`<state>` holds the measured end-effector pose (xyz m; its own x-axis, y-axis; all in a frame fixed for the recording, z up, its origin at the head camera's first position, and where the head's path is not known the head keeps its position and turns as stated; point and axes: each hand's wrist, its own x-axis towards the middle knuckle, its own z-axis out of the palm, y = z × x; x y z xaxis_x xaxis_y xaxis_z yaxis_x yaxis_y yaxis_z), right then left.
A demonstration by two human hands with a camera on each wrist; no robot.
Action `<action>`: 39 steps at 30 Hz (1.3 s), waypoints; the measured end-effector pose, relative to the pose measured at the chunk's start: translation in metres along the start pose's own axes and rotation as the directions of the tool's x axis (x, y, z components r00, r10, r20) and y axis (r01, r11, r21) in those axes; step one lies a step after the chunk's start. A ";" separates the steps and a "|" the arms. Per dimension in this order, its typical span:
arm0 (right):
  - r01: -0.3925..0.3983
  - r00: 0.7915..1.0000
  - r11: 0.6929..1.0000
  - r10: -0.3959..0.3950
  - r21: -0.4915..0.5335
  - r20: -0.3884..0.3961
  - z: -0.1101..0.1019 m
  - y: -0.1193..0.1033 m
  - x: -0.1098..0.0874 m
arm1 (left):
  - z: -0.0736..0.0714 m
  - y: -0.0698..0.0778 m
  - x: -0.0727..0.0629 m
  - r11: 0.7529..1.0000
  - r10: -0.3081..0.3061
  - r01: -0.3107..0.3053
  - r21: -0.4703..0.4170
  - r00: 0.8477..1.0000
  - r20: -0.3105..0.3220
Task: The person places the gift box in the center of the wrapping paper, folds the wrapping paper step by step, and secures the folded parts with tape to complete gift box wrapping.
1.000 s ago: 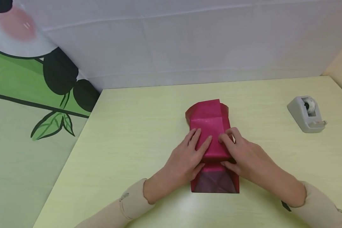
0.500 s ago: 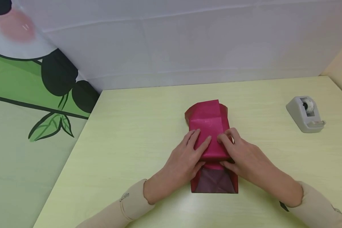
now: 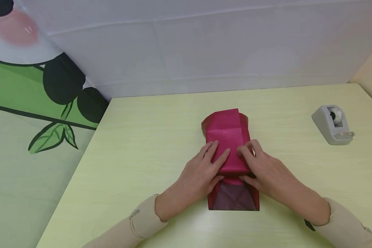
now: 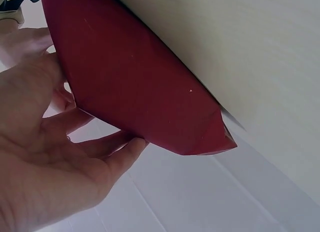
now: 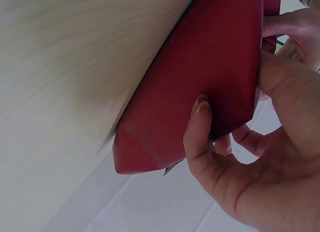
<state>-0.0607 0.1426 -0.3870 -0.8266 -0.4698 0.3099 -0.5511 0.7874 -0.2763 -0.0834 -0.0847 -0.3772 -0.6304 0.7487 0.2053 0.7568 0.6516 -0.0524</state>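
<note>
A package in shiny red wrapping paper [image 3: 224,136] lies lengthwise on the table; whatever is inside stays hidden. Its near end spreads into a flat flap [image 3: 234,198], dark on the inner face, with the sides folded in. At the far end the paper flares outward. My left hand [image 3: 199,172] rests on top with spread, fairly straight fingers, its thumb at the near edge. Across from it, my right hand [image 3: 268,168] holds the right side with bent fingers, thumb also by the near edge. One right finger [image 5: 199,137] presses the side of the paper.
A grey tape dispenser [image 3: 333,124] with a roll of clear tape stands at the table's right. The pale wooden table [image 3: 148,137] meets a white cloth backdrop [image 3: 189,44] behind. A green printed panel [image 3: 28,86] hangs at the left.
Both hands keep almost the same places on the package. The view has shifted very slightly; the package and tape dispenser stay put.
</note>
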 end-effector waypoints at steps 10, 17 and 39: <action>0.019 1.000 1.000 -0.019 -0.013 0.020 0.000 0.008 -0.003 | 0.007 0.005 0.005 0.998 0.022 -0.019 0.052 0.998 -0.052; 0.017 0.994 0.996 -0.027 0.088 0.107 -0.013 0.012 -0.004 | 0.007 0.006 0.006 0.998 0.006 -0.003 0.070 0.999 -0.044; 0.115 0.950 0.937 -0.201 0.329 0.240 -0.032 0.036 -0.018 | 0.016 0.009 0.009 0.997 0.015 -0.010 0.079 0.998 -0.065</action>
<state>-0.0620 0.1926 -0.3733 -0.7016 -0.7004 0.1311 -0.6494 0.5528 -0.5222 -0.0846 -0.0699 -0.3917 -0.6062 0.7490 0.2674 0.7471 0.6516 -0.1317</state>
